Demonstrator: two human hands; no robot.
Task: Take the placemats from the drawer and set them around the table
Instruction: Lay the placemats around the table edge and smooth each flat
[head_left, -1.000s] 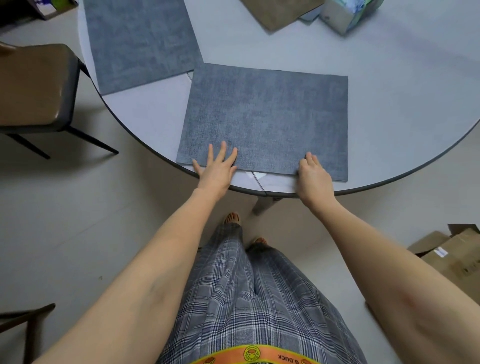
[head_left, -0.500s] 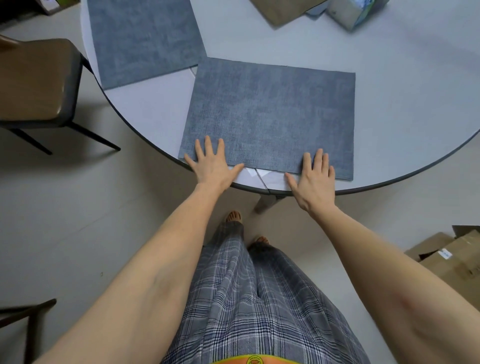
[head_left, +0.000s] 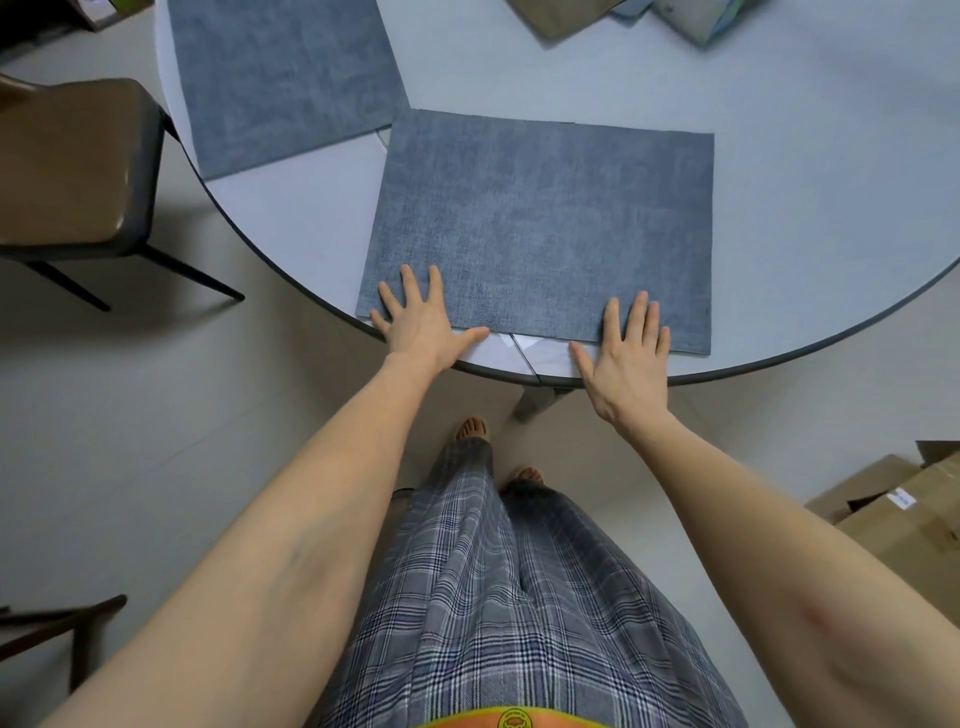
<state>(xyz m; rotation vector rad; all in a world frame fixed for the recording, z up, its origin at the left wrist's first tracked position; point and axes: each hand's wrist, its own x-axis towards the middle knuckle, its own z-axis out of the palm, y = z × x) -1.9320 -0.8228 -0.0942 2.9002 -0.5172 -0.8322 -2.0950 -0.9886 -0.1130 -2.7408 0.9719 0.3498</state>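
Note:
A blue-grey placemat (head_left: 540, 223) lies flat at the near edge of the round pale table (head_left: 810, 171). My left hand (head_left: 421, 322) rests flat on the mat's near left corner, fingers spread. Flat on the near right part lies my right hand (head_left: 628, 353), fingers apart, its palm over the table rim. Neither hand grips anything. A second blue-grey placemat (head_left: 285, 78) lies on the table at the far left, close to the first one's corner. A tan placemat (head_left: 561, 15) is partly visible at the top edge.
A brown chair (head_left: 67, 166) stands left of the table. A tissue pack (head_left: 701, 18) sits at the far top of the table. Cardboard boxes (head_left: 904, 509) stand on the floor at the right. A dark chair part (head_left: 62, 623) shows at bottom left.
My right hand went from fingers curled at the mat's edge to flat and spread. My left hand stayed flat near the left corner, and the mat's edge shifted slightly.

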